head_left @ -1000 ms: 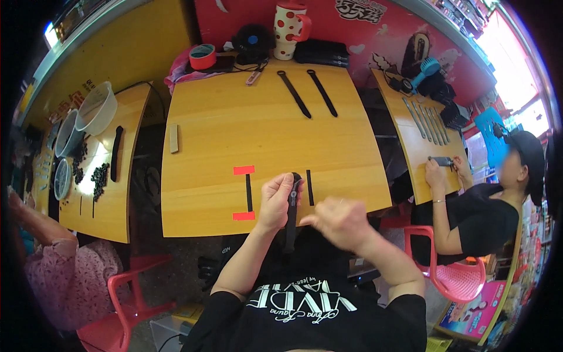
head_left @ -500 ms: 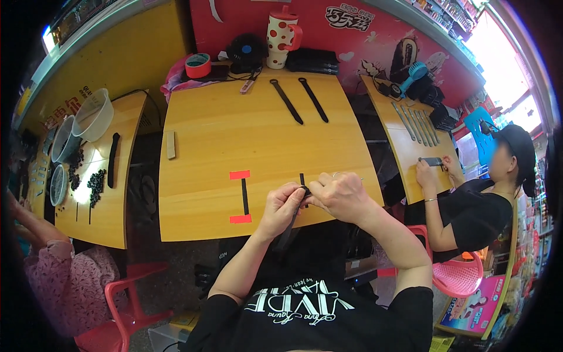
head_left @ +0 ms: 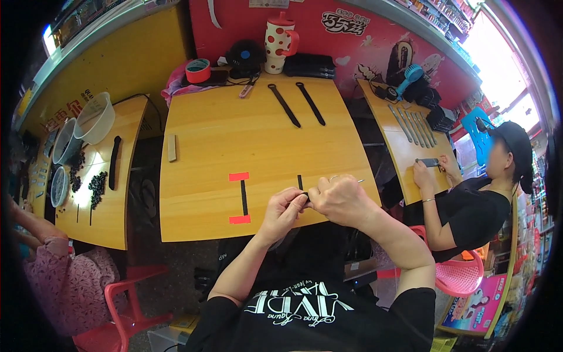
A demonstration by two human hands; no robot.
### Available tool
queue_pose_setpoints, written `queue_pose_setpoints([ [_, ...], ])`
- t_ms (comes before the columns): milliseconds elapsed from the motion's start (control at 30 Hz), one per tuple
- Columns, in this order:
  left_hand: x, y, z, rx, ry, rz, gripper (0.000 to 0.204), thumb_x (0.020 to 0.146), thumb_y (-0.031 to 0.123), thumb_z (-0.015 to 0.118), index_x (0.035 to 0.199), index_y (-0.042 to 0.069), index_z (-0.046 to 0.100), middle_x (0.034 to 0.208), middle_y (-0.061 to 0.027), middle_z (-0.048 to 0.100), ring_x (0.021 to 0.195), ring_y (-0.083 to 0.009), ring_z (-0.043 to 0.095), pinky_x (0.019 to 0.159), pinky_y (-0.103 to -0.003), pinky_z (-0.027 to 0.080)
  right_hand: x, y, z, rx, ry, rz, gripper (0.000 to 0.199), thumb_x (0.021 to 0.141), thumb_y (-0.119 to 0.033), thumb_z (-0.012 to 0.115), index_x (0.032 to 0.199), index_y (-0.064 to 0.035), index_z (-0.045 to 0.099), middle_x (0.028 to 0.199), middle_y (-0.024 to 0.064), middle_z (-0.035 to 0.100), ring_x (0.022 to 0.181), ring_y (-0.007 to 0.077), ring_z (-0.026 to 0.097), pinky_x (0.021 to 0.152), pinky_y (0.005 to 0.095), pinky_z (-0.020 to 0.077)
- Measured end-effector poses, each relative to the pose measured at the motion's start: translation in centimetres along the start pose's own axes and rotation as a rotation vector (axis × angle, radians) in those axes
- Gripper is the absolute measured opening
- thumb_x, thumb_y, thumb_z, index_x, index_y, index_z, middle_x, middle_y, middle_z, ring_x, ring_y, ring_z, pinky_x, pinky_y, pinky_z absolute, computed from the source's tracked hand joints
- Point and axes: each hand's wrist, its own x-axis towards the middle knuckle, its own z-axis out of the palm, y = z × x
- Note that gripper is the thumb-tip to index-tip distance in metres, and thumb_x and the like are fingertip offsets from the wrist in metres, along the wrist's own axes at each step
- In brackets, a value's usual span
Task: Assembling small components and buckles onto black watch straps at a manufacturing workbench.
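My left hand (head_left: 284, 212) and my right hand (head_left: 340, 199) meet over the near edge of the middle yellow table (head_left: 234, 146). Both pinch a thin black strap (head_left: 299, 182) whose far end lies on the table; the part between my fingers is mostly hidden. A thin metal pin (head_left: 359, 181) sticks out past my right hand. Left of my hands, a short black strip (head_left: 243, 197) lies between two red tape marks (head_left: 238, 176).
Two long black straps (head_left: 298, 104), a tape roll (head_left: 198, 70), a small fan (head_left: 244, 57) and a spotted mug (head_left: 277, 42) sit at the table's far side. A person in black (head_left: 475, 193) works at the right table; bowls (head_left: 94, 117) stand on the left table.
My right hand has moved left and come together with my left hand on the strap. The strap's near part, earlier hanging by my left hand, is now gathered between both hands.
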Motion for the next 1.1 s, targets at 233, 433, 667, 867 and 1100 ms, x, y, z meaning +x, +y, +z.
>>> queue_pose_setpoints([
  [233,-1.3,-0.7,0.7,-0.220,0.185,-0.138,0.029,0.101,0.022,0.053,0.086,0.000,0.066,0.071,-0.0021,0.060,0.055,-0.0058,0.052,0.050,-0.020,0.042,-0.8,-3.2,0.9,-0.129,0.171,0.064,0.030,0.084,-0.032,0.063,0.063,-0.0129,0.052,0.058,0.0043,0.052,0.049,0.0177,0.057,0.041,0.0308,0.0401],
  [433,-0.5,-0.1,1.1,-0.414,0.414,-0.183,0.033,0.100,0.027,0.055,0.081,0.002,0.064,0.071,-0.0032,0.062,0.054,-0.0068,0.053,0.048,-0.021,0.044,-1.8,-5.2,0.2,-0.018,0.219,-0.026,0.040,0.086,-0.038,0.062,0.058,-0.0138,0.047,0.053,0.0028,0.046,0.043,0.0160,0.052,0.038,0.0287,0.0359],
  [667,1.4,0.7,-8.7,-0.669,0.691,-0.150,0.031,0.103,0.033,0.047,0.095,0.006,0.060,0.077,-0.0026,0.060,0.060,-0.0113,0.054,0.052,-0.026,0.045,-6.1,-7.0,-2.1,0.444,0.186,-0.320,0.047,0.080,-0.040,0.070,0.054,-0.0130,0.041,0.050,0.0005,0.035,0.040,0.0132,0.044,0.035,0.0267,0.0289],
  [867,-2.7,3.9,-25.2,-0.802,0.932,0.176,0.034,0.105,0.037,0.035,0.103,0.009,0.056,0.083,0.0006,0.055,0.068,-0.0120,0.049,0.058,-0.027,0.043,-9.1,-4.2,-6.7,0.437,0.176,-0.242,0.045,0.077,-0.041,0.071,0.057,-0.0151,0.042,0.055,-0.0015,0.033,0.044,0.0134,0.043,0.039,0.0282,0.0327],
  [1100,-4.6,8.2,-18.0,-0.752,0.626,0.069,0.030,0.104,0.034,0.043,0.104,0.007,0.057,0.083,-0.0001,0.055,0.067,-0.0095,0.050,0.056,-0.023,0.042,-12.4,4.2,-8.4,0.533,0.311,0.409,0.020,0.085,-0.012,0.067,0.069,-0.0047,0.056,0.060,0.0106,0.052,0.053,0.0255,0.055,0.049,0.0356,0.0406],
])
